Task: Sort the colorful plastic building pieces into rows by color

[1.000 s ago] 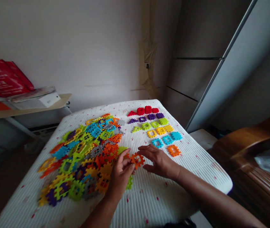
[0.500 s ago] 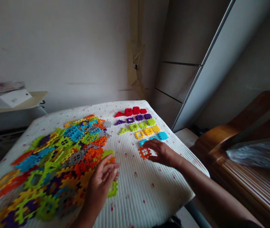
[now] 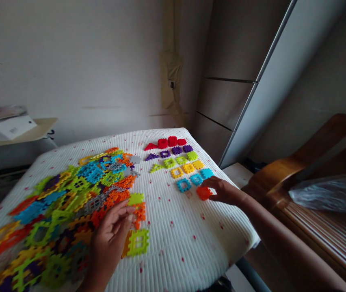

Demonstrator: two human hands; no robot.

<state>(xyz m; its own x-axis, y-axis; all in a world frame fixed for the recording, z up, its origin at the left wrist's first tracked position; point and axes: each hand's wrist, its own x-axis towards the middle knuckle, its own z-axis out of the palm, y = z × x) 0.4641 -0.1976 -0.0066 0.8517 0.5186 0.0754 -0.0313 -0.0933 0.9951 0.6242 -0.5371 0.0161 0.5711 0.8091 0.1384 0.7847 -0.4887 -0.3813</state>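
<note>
My right hand has its thumb and fingers closed on an orange toothed piece, just below the row of blue pieces. My left hand is at the right edge of a heap of mixed toothed plastic pieces, its fingers curled beside an orange piece. Whether its fingertips hold anything is hard to make out. A green window piece lies right of that hand. Further back are rows of yellow, green, purple and red pieces.
All the pieces lie on a bed-like surface with a white ribbed cover. A wooden chair with a plastic bag stands at the right. A shelf with papers is at the far left, and a cabinet stands behind.
My right hand has moved right with the orange piece, from below the left blue piece to below the right one. My left hand has shifted slightly left and down. The view has shifted slightly.
</note>
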